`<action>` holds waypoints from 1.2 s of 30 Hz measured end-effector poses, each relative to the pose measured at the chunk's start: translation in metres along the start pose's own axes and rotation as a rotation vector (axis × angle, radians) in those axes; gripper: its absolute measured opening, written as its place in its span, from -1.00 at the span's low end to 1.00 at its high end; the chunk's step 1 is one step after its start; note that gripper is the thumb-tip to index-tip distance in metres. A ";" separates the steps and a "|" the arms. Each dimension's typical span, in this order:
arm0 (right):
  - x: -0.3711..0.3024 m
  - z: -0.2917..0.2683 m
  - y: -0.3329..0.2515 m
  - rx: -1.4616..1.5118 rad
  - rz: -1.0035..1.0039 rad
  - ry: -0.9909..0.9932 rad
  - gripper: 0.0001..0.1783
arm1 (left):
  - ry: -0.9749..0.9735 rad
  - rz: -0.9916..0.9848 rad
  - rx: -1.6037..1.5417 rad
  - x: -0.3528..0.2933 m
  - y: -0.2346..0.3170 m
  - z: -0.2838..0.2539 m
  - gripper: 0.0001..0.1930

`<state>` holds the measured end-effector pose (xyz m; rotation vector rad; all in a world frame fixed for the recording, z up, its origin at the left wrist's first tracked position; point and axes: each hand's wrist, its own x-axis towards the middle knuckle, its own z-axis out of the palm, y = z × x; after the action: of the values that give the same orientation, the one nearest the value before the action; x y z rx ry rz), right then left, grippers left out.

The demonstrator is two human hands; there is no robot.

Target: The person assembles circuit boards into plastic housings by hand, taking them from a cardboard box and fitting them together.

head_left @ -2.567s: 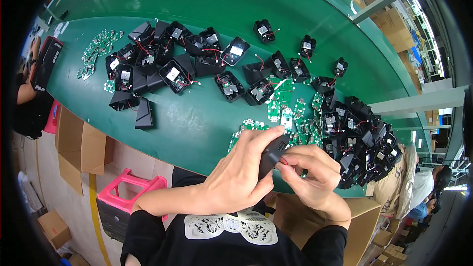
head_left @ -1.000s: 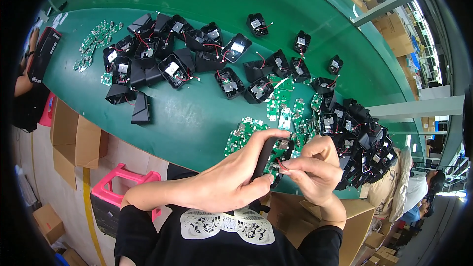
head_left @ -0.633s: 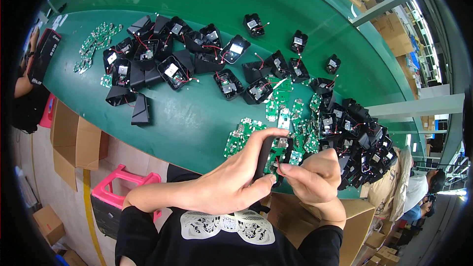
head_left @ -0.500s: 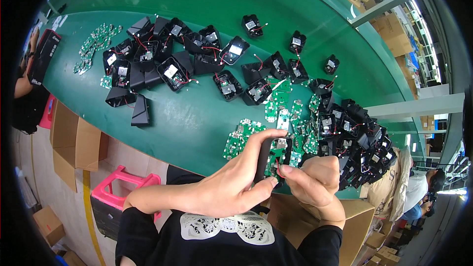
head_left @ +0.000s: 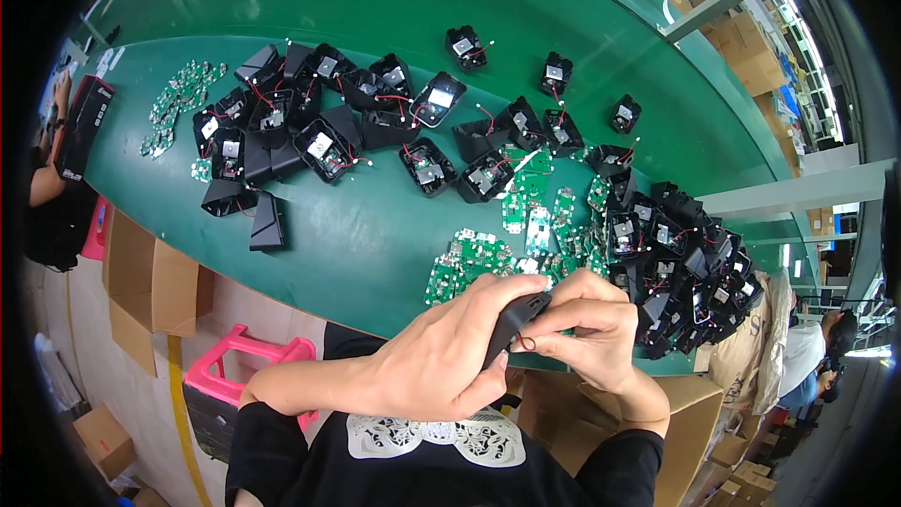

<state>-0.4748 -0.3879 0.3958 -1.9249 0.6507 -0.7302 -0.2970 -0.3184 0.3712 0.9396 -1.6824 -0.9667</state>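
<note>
Low in the frame, just right of centre: left hand wrapped around a black plastic housing, thumb along its top edge, fingers curled beneath — a firm grip. Right hand pressed against the housing's far end, fingertips pinched together on something small there; too small to tell what. Both hands touching, held just at the near edge of the green table.

Just above the hands, a scatter of green circuit boards, loose and overlapping. Further right, a dense pile of black housings with red wires. Upper centre, more black housings spread apart, open sides up. Upper left, small green boards in a cluster. Lower left, a pink stool beside a cardboard box; another cardboard box at lower right.
</note>
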 end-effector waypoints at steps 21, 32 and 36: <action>0.016 -0.005 -0.020 -0.168 -0.151 0.018 -0.75 | -0.147 -0.216 -0.178 0.014 0.009 -0.020 -0.35; 0.005 0.024 -0.005 -0.718 -0.531 0.255 -0.68 | 0.100 -0.040 0.014 0.006 0.006 -0.004 -0.33; 0.002 0.030 -0.007 -0.901 -0.570 0.289 -0.70 | 0.141 -0.079 -0.016 0.001 0.001 0.000 -0.33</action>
<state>-0.4511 -0.3689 0.3914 -2.9321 0.6681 -1.2211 -0.2977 -0.3186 0.3720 1.0460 -1.5273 -0.9420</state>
